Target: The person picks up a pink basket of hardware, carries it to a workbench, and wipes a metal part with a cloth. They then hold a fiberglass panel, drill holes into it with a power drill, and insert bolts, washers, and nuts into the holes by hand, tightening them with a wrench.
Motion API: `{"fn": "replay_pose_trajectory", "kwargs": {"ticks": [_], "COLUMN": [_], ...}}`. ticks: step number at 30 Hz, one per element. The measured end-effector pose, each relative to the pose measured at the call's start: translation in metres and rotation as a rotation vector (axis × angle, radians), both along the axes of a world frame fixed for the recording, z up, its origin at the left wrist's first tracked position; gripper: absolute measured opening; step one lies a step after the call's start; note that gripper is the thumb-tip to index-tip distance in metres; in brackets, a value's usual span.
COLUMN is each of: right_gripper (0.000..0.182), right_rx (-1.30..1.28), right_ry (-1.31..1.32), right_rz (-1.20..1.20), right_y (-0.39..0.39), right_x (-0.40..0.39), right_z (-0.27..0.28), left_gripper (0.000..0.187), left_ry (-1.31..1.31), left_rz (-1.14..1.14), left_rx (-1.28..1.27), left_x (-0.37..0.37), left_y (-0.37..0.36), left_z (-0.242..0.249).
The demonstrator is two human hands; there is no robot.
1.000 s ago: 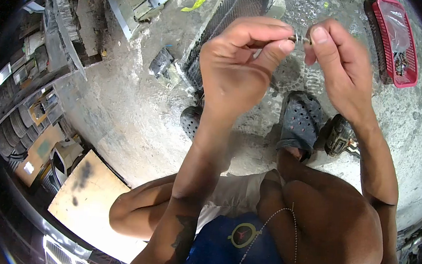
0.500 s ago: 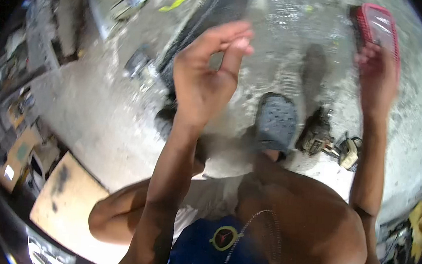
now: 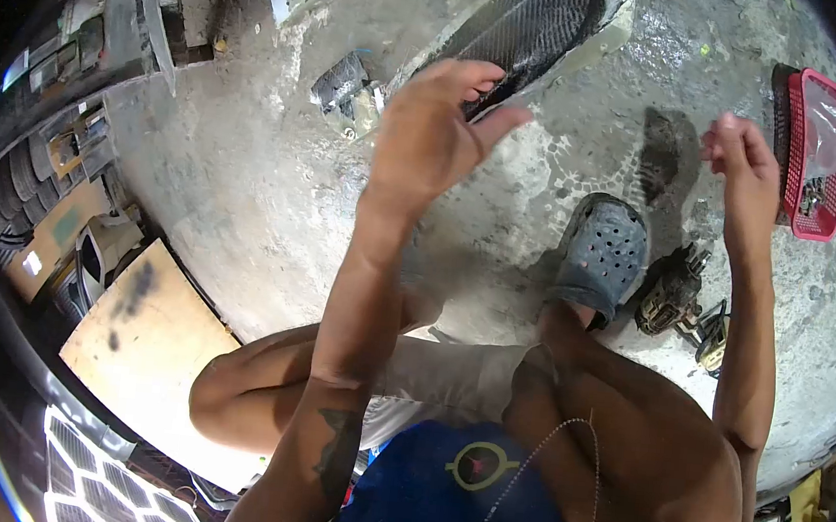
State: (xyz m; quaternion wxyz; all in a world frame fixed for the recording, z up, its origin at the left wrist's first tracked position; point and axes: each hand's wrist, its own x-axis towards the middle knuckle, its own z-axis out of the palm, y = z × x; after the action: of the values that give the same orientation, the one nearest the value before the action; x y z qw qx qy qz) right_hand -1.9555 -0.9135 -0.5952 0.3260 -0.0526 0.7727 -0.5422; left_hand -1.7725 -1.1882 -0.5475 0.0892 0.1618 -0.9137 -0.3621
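Note:
Over the near end of a long, black, curved panel point(image 3: 527, 32) with a woven-looking surface, my left hand point(image 3: 428, 143) hangs with thumb and fingers apart. It overlaps the panel in the head view, and nothing shows between its fingers. My right hand point(image 3: 747, 175) is raised at the right, its fingers loosely bent and the thumb lying along the top; no object shows in it. Close to its right is a red plastic basket point(image 3: 792, 184) holding a clear plastic bag point(image 3: 824, 132) and small metal pieces point(image 3: 812, 199).
A grey clog point(image 3: 606, 243) is on my foot. Beside it on the concrete floor point(image 3: 237, 176) lie a dark power drill point(image 3: 671, 295) and another small tool point(image 3: 712, 341). A crumpled silvery-black piece point(image 3: 340, 83) sits left of the panel. A stained board point(image 3: 149, 327) lies at lower left.
The whole view has shifted, so floor things appear further right. My left thumb and fingers, close together before, have spread apart. My right hand, blurred before, now shows left of the basket instead of over it.

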Motion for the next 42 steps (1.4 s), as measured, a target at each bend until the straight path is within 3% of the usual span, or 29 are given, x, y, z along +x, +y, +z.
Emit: {"fn": "replay_pose_trajectory", "kwargs": {"ticks": [1, 4, 8, 10, 11, 14, 16, 21, 27, 29, 30, 32, 33, 35, 42], "right_gripper": [0.025, 0.022, 0.018, 0.02, 0.023, 0.031, 0.03, 0.028, 0.023, 0.022, 0.022, 0.022, 0.022, 0.023, 0.022], "right_rx": [-0.023, -0.017, -0.081, -0.051, -0.048, -0.055, -0.306, -0.502, -0.585, -0.604, -0.608, -0.59, -0.592, -0.591, -0.641], "right_ry": [-0.012, -0.036, -0.101, -0.066, -0.093, -0.218, -0.454, -0.692, -0.955, -0.969, -0.972, -0.974, -0.977, -0.959, -0.928], "right_rz": [0.014, 0.145, 0.186, 0.211, 0.169, 0.139, 0.101, 0.197, 0.133, 0.154, 0.156, 0.121, 0.121, 0.135, 0.05], "right_y": [-0.011, -0.027, -0.04, -0.046, -0.051, -0.062, -0.069, -0.091, -0.124, -0.135, -0.139, -0.147, -0.149, -0.152, -0.161], "right_x": [0.006, 0.016, 0.029, 0.033, 0.034, 0.03, 0.029, 0.033, 0.048, 0.051, 0.052, 0.051, 0.052, 0.051, 0.06], "right_z": [0.001, 0.001, -0.007, -0.005, -0.001, 0.015, 0.022, 0.025, -0.004, -0.01, -0.009, -0.007, -0.008, -0.01, -0.016], "left_gripper": [0.027, 0.022, 0.019, 0.014, 0.014, 0.012, 0.012, 0.018, 0.016, 0.024, 0.024, 0.029, 0.029, 0.027, 0.015], "left_ry": [-0.127, -0.177, -0.133, 0.13, 0.134, -0.095, -0.354, -0.393, -0.384, -0.376, -0.378, -0.281, -0.283, -0.027, 0.028], "left_rz": [-0.021, -0.001, 0.078, 0.041, 0.034, 0.128, 0.25, 0.216, 0.3, 0.321, 0.323, 0.234, 0.234, 0.004, -0.128], "left_rx": [-0.064, -0.247, -0.21, -0.049, -0.046, 0.032, 0.554, 0.806, 0.746, 0.43, 0.425, 0.056, 0.054, -0.363, -0.261], "left_x": [0.002, 0.002, 0.003, 0.003, 0.005, 0.003, -0.002, 0.003, 0.017, 0.021, 0.019, 0.009, 0.004, -0.003, -0.031], "left_y": [0.005, 0.016, 0.018, 0.01, 0.006, -0.005, -0.017, -0.041, -0.053, -0.051, -0.046, -0.034, -0.032, -0.029, -0.025], "left_z": [0.001, -0.016, -0.024, -0.02, -0.017, 0.019, 0.043, 0.029, 0.004, 0.003, 0.009, 0.026, 0.029, 0.03, 0.02]}}
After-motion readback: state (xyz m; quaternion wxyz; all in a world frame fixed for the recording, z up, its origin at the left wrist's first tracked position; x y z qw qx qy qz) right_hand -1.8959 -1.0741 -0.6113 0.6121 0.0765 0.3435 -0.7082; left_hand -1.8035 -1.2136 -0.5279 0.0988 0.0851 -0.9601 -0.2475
